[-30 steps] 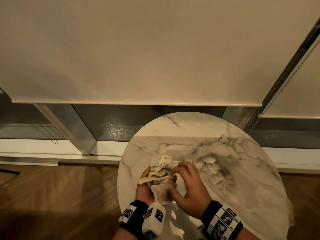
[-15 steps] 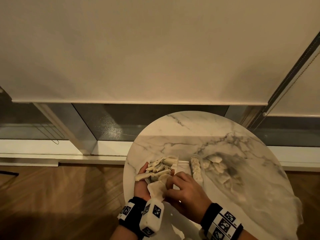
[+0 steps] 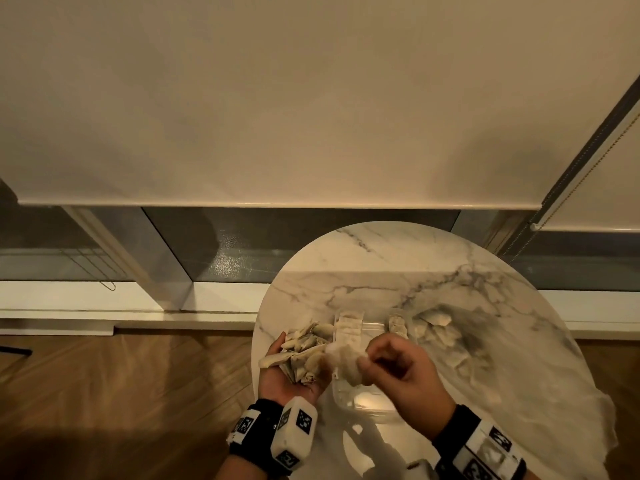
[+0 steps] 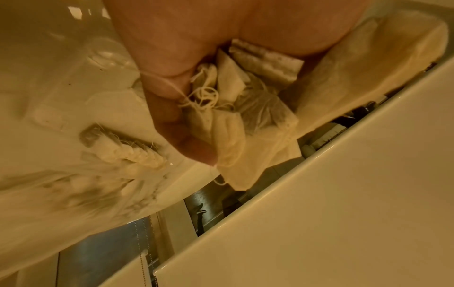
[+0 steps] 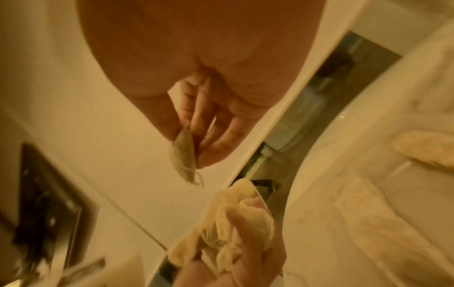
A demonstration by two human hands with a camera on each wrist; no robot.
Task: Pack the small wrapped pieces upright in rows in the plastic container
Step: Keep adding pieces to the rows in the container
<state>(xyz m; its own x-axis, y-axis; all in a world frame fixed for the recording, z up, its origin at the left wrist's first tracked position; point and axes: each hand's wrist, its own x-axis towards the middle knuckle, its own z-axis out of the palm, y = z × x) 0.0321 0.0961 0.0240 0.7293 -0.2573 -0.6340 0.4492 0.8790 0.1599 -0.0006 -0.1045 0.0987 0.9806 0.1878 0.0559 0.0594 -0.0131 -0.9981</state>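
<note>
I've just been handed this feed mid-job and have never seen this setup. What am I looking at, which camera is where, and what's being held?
No machine here: a person works with bare hands, wearing cameras on the head and both wrists. The head view looks down on a round marble table. The left hand cups a bunch of small wrapped pieces; its wrist view shows them close, strings tangled. The right hand pinches a single wrapped piece, clearest in the right wrist view. A clear plastic container sits on the table beneath the hands, with two rows of pieces standing inside. More loose pieces lie beside it.
</note>
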